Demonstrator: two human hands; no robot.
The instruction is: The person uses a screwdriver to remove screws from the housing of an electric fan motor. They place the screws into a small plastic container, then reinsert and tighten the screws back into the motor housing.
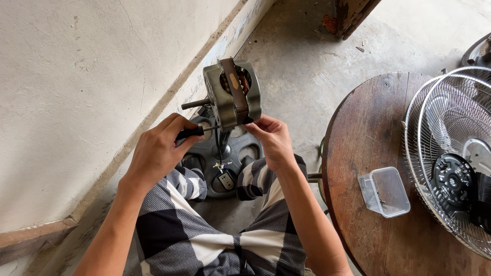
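Grey metal fan motor [232,94] is held up over the knees by the right hand [273,140]. A black-handled screwdriver [197,131] is gripped by the left hand [156,151], its tip at the motor's near edge. A screw seems to be worked on; steady turning is needed next.

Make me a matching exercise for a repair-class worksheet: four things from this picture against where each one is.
1. grey metal fan motor
2. black-handled screwdriver
3. clear plastic box
4. wire fan guard

a. lying on the round wooden table, near its edge
b. gripped in the left hand
c. steadied by the right hand
d. at the table's far right

Pairs: 1-c, 2-b, 3-a, 4-d
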